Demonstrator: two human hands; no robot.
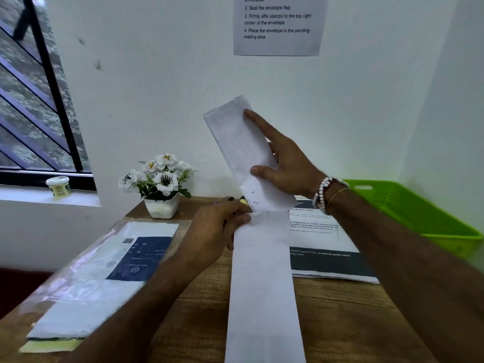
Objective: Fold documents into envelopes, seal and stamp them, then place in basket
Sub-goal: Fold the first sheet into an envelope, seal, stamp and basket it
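Note:
A long white envelope (264, 289) lies lengthwise on the wooden table, its far end open. My left hand (217, 229) pinches that far end at its left edge. My right hand (285, 163) holds a folded white document (241, 142) tilted up above the envelope, thumb on its front and index finger stretched along its right edge. The document's lower end meets the envelope's mouth. A green basket (419, 213) stands at the right of the table.
A plastic-wrapped pack of envelopes (99, 276) lies at the left. Printed sheets (324, 247) lie right of the envelope. A white flower pot (161, 184) stands at the back. An instruction sheet (277, 24) hangs on the wall. A small jar (59, 187) sits on the windowsill.

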